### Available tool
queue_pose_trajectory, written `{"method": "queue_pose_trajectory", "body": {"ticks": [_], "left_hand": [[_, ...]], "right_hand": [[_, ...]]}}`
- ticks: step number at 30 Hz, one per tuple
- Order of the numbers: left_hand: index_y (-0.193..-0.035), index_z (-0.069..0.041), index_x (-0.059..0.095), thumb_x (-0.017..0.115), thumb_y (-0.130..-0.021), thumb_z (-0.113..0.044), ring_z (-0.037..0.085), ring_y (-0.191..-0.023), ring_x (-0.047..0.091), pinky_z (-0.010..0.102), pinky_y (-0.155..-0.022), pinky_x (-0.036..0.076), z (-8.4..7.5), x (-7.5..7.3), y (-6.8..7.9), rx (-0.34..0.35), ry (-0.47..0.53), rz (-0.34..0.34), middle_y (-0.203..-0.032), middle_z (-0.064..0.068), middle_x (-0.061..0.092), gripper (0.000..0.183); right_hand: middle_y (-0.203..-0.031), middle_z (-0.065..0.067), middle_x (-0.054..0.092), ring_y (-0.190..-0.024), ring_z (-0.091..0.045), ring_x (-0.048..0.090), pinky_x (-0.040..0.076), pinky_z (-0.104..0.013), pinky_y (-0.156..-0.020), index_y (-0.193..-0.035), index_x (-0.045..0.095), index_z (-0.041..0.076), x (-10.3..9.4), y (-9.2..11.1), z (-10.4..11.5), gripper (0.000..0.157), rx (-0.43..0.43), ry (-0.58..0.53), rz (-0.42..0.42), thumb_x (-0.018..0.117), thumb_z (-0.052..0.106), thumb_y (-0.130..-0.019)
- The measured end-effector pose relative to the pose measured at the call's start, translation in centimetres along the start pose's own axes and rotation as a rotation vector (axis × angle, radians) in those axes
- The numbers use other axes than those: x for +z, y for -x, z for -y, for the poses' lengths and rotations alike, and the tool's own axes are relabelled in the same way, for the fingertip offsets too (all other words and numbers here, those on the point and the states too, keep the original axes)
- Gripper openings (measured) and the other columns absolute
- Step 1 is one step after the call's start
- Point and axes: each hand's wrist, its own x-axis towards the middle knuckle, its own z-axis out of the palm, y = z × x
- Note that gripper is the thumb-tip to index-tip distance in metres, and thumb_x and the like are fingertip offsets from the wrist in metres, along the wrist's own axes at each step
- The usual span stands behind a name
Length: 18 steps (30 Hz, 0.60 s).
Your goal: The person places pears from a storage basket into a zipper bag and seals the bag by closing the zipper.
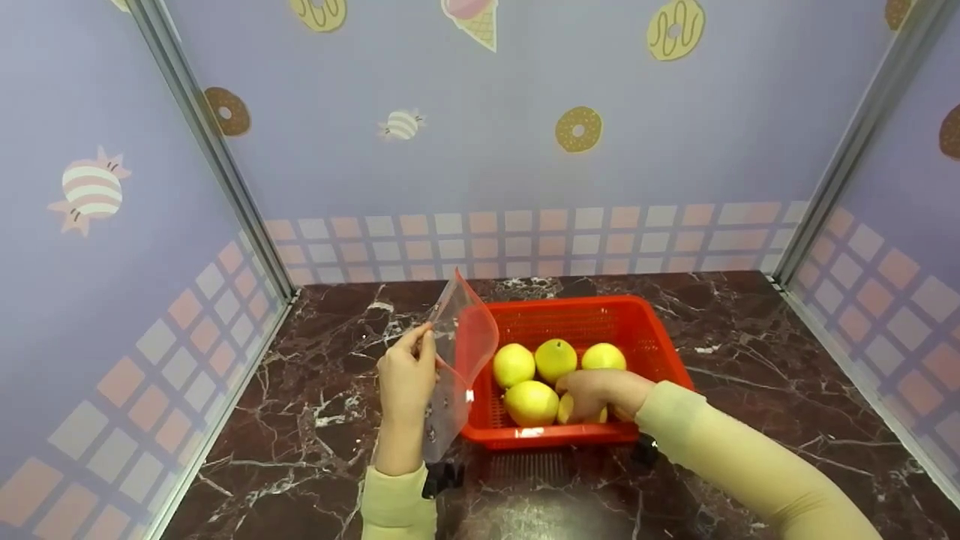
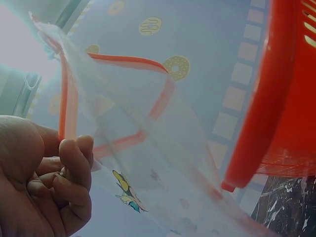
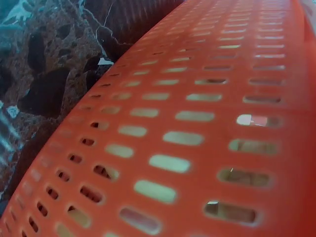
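My left hand (image 1: 405, 379) pinches the edge of a clear zip bag (image 1: 478, 341) with a red strip along its top, between thumb and fingers. The bag's mouth gapes toward the basket; small printed figures show on its side in the left wrist view. Inside the red plastic basket (image 1: 664, 341), my right hand (image 1: 604, 390) reaches down with its fingers curled round a round yellow fruit (image 1: 565, 412), partly covered by the hand. Several similar yellow fruits (image 1: 531, 403) lie around it. The right wrist view shows only the slotted basket wall (image 3: 207, 148), with yellow behind the slots.
The basket stands on a dark red marbled table (image 1: 757, 360), and the bag hangs at its left side. A patterned back wall (image 1: 510, 172) and side walls enclose the table.
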Motion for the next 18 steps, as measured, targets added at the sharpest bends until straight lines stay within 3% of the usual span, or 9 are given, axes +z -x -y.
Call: {"method": "queue_pose_trajectory", "body": {"ticks": [4, 14, 18], "left_hand": [[-0.12, -0.005, 0.076, 0.062, -0.101, -0.015, -0.002, -0.041, 0.05, 0.024, -0.046, 0.043, -0.04, 0.04, -0.03, -0.009, 0.0, 0.011, -0.062, 0.006, 0.071, 0.026], [-0.12, -0.004, 0.076, 0.062, -0.101, -0.015, -0.002, -0.04, 0.049, 0.023, -0.044, 0.042, 0.04, 0.06, -0.08, -0.004, -0.004, 0.013, -0.062, 0.006, 0.071, 0.026], [-0.12, -0.003, 0.075, 0.061, -0.101, -0.014, -0.004, -0.04, 0.048, 0.024, -0.044, 0.043, 0.13, 0.01, -0.03, 0.017, -0.011, 0.013, -0.061, 0.006, 0.071, 0.026]], "right_hand": [[-0.09, -0.004, 0.053, -0.082, -0.019, 0.049, 0.044, -0.031, -0.075, -0.103, 0.063, 0.006, -0.13, -0.23, -0.13, 0.025, -0.047, 0.103, -0.01, 0.073, 0.009, -0.081], [-0.087, -0.002, 0.055, -0.079, -0.018, 0.051, 0.043, -0.031, -0.072, -0.099, 0.065, 0.007, -0.28, 0.1, -0.19, 0.023, -0.044, 0.092, -0.035, 0.073, 0.01, -0.079], [-0.093, -0.003, 0.059, -0.082, -0.019, 0.052, 0.048, -0.035, -0.077, -0.105, 0.067, 0.008, -0.82, 0.35, -0.04, 0.029, -0.041, 0.119, -0.036, 0.076, 0.013, -0.078]]}}
